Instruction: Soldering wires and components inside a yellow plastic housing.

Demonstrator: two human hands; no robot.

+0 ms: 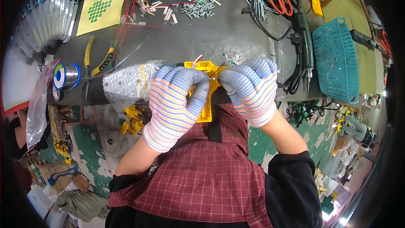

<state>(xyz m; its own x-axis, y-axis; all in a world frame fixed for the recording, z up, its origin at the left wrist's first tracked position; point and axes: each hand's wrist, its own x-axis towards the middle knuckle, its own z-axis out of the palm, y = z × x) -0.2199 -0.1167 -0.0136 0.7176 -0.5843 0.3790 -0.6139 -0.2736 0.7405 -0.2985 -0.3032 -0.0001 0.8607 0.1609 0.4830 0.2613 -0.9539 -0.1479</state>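
Observation:
Both my hands wear striped knitted gloves and meet at the bench edge over a yellow plastic tool housing (pixel 205 115) with a handle-like lower part. The fingertips of my left hand (pixel 177 97) are pinched at the end of a thin black wire (pixel 218 69). Close beside them, my right hand (pixel 252 90) is also closed in a pinch; a small pale, shiny bit shows between the two, and my fingers cover most of it. Red and white wires (pixel 197 61) stick up from the housing. To the left, touching it, lies a bubble-wrapped part (pixel 128 81).
Left of the bubble wrap are pliers (pixel 87 59) and a solder wire spool (pixel 66 76). Bolts and screws (pixel 202 6) lie at the back. On the right are a corded electric screwdriver (pixel 304 38) and a teal basket (pixel 336 59). Metal parts (pixel 46 17) line the far left.

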